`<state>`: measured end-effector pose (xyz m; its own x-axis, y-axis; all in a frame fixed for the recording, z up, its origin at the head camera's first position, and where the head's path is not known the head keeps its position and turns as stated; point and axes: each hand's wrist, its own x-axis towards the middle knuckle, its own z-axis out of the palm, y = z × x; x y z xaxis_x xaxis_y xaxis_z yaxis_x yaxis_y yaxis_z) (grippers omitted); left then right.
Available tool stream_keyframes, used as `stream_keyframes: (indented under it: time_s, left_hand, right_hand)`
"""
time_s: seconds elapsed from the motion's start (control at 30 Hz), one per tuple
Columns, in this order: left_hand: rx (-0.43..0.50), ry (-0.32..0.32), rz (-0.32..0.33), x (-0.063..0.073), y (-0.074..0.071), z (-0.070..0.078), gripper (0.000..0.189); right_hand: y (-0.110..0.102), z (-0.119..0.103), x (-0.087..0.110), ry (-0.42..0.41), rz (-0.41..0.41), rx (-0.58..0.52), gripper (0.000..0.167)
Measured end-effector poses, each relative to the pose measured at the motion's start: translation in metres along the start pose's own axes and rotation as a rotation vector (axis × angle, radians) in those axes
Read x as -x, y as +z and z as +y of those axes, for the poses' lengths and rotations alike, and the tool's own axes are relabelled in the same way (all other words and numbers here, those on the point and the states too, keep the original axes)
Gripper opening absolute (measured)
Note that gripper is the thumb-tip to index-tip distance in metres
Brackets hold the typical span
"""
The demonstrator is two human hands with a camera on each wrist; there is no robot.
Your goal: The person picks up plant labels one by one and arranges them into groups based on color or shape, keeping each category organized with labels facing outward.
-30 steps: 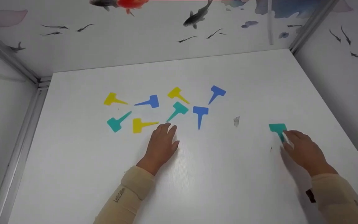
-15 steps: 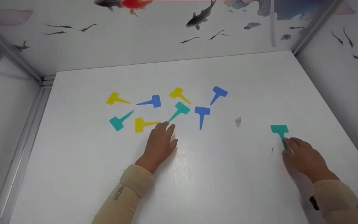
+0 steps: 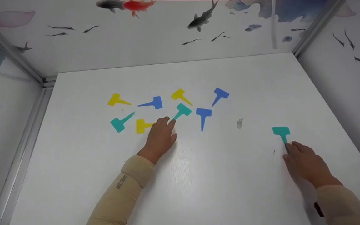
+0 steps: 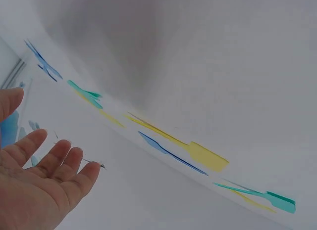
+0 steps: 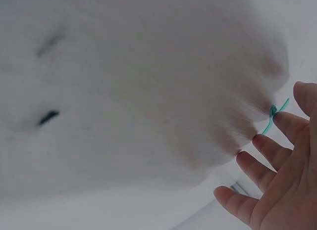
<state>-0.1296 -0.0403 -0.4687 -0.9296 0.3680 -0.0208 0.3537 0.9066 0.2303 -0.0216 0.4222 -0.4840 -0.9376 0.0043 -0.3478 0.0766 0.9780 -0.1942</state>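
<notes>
My left hand (image 3: pixel 158 139) reaches over the stem of a yellow T-shaped plant label (image 3: pixel 140 126), hiding the tip. Its fingers also lie by the stem end of a teal plant label (image 3: pixel 183 110). The left wrist view has this hand (image 4: pixel 44 185) with spread, relaxed fingers, holding nothing. At the right, a lone teal plant label (image 3: pixel 281 131) lies with its head away from me. The fingers of my right hand (image 3: pixel 308 162) are at its stem's near end. In the right wrist view the thumb is apart from the fingers, an index fingertip beside the label (image 5: pixel 272 114).
Three blue labels (image 3: pixel 204 112), two more yellow ones (image 3: pixel 178 94) and another teal one (image 3: pixel 117 124) are scattered around the left hand on the white table (image 3: pixel 217 175). Panels printed with fish (image 3: pixel 203 18) enclose the back and sides.
My right hand has slid back from the lone teal label's head to its stem end. The left hand has moved slightly forward over the yellow label's stem. The view has shifted a little.
</notes>
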Motion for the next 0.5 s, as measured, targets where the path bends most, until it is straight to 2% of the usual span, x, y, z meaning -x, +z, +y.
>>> stream_keyframes:
  time_s: [0.23,0.5]
  left_hand:
    - [-0.033,-0.001,-0.029,-0.015,-0.003,-0.001,0.054]
    - [0.012,-0.052,-0.087,-0.033,0.001,-0.003,0.052]
  right_hand:
    - [0.001,0.005,-0.001,0.006,-0.042,0.049,0.08]
    - [-0.001,0.005,-0.002,0.002,-0.025,0.045,0.079]
